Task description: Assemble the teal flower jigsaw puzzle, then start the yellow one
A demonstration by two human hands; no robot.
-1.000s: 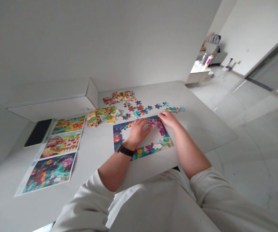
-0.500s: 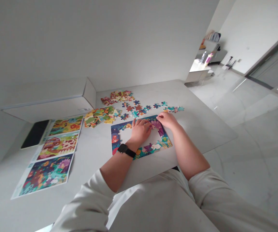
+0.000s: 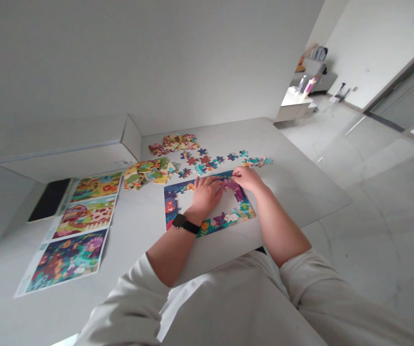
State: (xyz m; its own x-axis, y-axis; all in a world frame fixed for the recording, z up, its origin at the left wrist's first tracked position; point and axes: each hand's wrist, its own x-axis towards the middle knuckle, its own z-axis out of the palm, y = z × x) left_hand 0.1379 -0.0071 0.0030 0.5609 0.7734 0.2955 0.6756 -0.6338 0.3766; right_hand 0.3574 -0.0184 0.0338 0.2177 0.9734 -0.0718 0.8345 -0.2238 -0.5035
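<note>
My left hand [image 3: 207,194] and my right hand [image 3: 248,179] are on the puzzle [image 3: 225,223], and the puzzle is on the table [image 3: 293,182]. Loose pieces [image 3: 201,161] lie just past the puzzle. Farther left are a pile [image 3: 145,174] and another pile [image 3: 178,141]. To the left of the puzzle, three picture sheets [image 3: 84,217] lie in a row from near to far. A phone [image 3: 50,199] is left of the sheets, and a box [image 3: 70,163] is past them.
</note>
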